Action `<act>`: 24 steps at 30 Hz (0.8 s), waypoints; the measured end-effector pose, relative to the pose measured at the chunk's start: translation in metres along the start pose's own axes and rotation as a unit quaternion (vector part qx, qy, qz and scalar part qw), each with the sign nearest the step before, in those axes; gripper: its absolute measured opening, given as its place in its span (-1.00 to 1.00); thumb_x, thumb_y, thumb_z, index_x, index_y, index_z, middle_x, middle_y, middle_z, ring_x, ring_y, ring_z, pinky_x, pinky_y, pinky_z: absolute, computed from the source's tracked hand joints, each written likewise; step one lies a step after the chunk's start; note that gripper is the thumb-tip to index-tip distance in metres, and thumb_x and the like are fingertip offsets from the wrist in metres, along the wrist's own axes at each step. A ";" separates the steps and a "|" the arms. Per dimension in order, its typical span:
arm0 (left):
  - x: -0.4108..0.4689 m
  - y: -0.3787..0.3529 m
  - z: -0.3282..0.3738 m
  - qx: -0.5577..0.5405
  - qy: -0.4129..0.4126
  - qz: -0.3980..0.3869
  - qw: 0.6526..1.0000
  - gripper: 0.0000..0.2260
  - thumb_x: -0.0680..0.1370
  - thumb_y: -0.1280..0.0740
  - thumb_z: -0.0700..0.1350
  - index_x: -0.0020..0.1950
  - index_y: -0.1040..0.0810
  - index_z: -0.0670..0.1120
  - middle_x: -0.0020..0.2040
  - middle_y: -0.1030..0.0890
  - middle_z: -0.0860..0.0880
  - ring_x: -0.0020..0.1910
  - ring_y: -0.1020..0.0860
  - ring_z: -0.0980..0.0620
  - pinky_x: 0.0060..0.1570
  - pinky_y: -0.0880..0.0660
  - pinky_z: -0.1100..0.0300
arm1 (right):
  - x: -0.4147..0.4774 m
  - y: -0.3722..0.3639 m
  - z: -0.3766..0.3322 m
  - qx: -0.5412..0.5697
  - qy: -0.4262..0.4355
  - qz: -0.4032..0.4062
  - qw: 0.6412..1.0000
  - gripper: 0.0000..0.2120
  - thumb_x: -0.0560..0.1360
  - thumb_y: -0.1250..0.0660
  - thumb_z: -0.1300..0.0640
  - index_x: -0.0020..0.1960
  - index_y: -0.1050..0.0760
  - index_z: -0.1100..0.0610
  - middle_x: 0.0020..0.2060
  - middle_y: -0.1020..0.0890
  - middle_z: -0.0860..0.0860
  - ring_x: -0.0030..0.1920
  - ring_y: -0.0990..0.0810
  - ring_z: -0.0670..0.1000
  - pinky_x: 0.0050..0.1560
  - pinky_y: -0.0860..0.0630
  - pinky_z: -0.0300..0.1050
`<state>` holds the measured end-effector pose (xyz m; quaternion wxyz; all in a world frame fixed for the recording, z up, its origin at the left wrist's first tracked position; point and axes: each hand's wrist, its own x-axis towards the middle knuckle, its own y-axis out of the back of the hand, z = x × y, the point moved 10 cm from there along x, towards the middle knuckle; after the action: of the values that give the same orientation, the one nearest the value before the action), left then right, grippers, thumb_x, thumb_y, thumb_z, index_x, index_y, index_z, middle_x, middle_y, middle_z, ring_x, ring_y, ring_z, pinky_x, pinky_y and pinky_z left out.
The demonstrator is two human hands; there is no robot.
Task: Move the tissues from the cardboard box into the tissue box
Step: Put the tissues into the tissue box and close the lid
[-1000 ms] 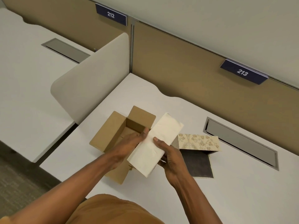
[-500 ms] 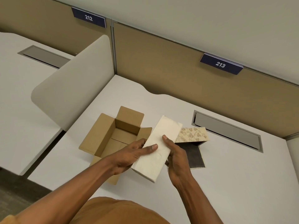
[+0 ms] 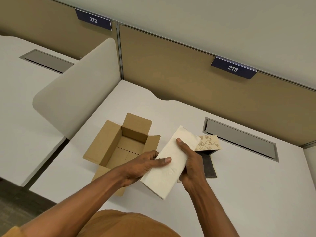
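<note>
Lifted clear of the one empty cardboard box (image 3: 123,147), a single tissue stack (image 3: 171,165) sits clamped between left hand (image 3: 145,165) and right hand (image 3: 191,159), beside one tissue box (image 3: 207,142).

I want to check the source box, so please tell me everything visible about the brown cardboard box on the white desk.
The brown cardboard box is a small rectangular carton of plain corrugated board, unprinted as far as can be seen. It stands upright on the white desk with all its top flaps folded outward. Its inside looks empty; only the folded bottom flaps show. It sits left of the white tissue stack. The left hand and forearm cover its near right corner, and whether they touch it cannot be told.
</note>
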<state>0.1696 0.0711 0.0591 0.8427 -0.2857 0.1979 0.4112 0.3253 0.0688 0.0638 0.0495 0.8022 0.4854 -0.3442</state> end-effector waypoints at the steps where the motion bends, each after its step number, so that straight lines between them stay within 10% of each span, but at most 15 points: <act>1: 0.001 -0.001 0.000 0.010 0.006 -0.004 1.000 -0.37 0.50 -0.52 0.19 0.44 -0.55 -0.15 0.28 -0.75 -0.14 0.27 -0.73 -0.17 0.34 -0.64 -0.09 | 0.000 0.000 0.000 0.013 -0.007 0.002 1.000 -0.66 0.40 -0.66 0.08 0.13 -0.71 0.10 0.04 -0.82 0.16 0.13 -0.77 0.30 0.26 -0.61 0.52; 24: 0.005 -0.019 0.004 0.029 0.021 -0.026 0.999 -0.46 0.51 -0.49 0.17 0.41 -0.61 -0.05 0.27 -0.76 -0.09 0.15 -0.71 0.01 0.15 -0.63 0.16 | 0.020 0.018 -0.016 0.053 -0.004 0.022 0.998 -0.65 0.45 -0.64 0.17 0.20 -0.67 0.12 0.19 -0.78 0.20 0.22 -0.75 0.28 0.31 -0.64 0.39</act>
<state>0.1883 0.0670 0.0649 0.8569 -0.2744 0.2202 0.3768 0.3543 0.0812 0.0594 0.0159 0.8127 0.4486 -0.3715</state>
